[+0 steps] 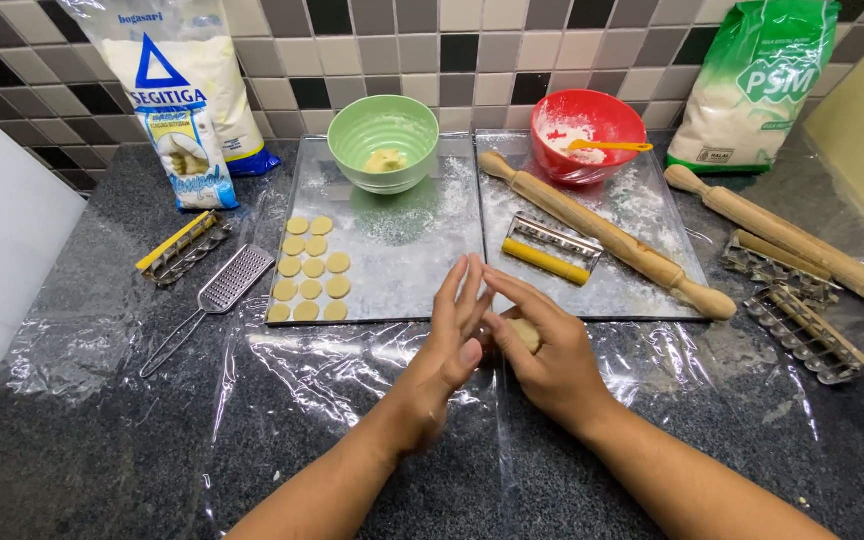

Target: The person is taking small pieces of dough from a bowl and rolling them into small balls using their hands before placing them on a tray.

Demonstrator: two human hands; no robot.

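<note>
Your left hand (pixel 452 330) and right hand (pixel 542 355) meet at the near edge of the two metal trays (pixel 402 240), palms facing, fingers (pixel 472 285) nearly straight and pressed around a small lump of dough (pixel 524 332), which peeks out between them. You're over the clear plastic sheet (pixel 352 380) on the dark desk (pixel 72 440), with open room toward you and to your left front. Just ahead, the left tray carries rows of dough discs (pixel 310 270) and a green bowl (pixel 384 143). On the right tray a rolling pin (pixel 607 235) lies slantwise, a yellow-handled cutter (pixel 550 250) beside it, a red bowl (pixel 588 135) behind. A grater (pixel 222 295) lies left; a second rolling pin (pixel 792 240) and more cutters (pixel 802 330) crowd your right. Two bags (pixel 192 90) lean on the tiled wall.
</note>
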